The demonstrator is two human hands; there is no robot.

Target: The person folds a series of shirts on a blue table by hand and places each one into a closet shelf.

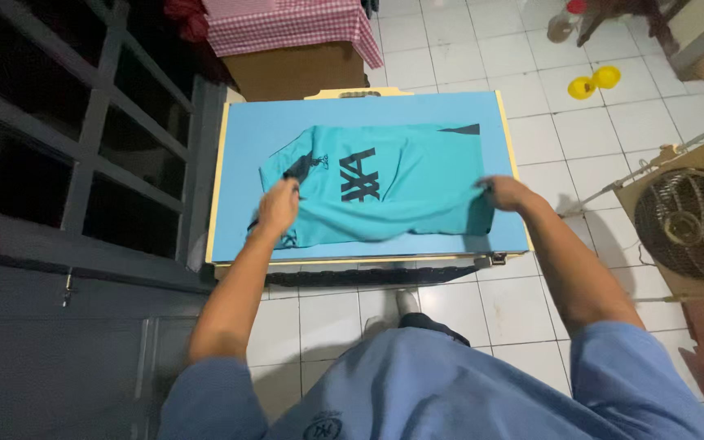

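In the middle of the frame a light blue rectangular tabletop with a pale yellow rim carries a teal short-sleeved sports shirt of thin smooth fabric, which lies flat with a dark printed mark near its centre and a dark patch at its upper right corner. The left hand rests on the shirt's left end, at the lower left of the cloth, its fingers curled together and closed on the fabric beside a dark collar trim. The right hand sits at the shirt's right edge, its fingers bent and pinching that edge where the cloth meets the bare blue surface. Both bare forearms reach up from the bottom of the frame, out of blue sleeves. Around the tabletop lies a floor of white square tiles. At the right edge stands a beige box fan with a round metal grille; in the upper right two small yellow bowls sit on the tiles; at the top a red and white checked cloth covers a brown piece of furniture; grey barred panels fill the left.
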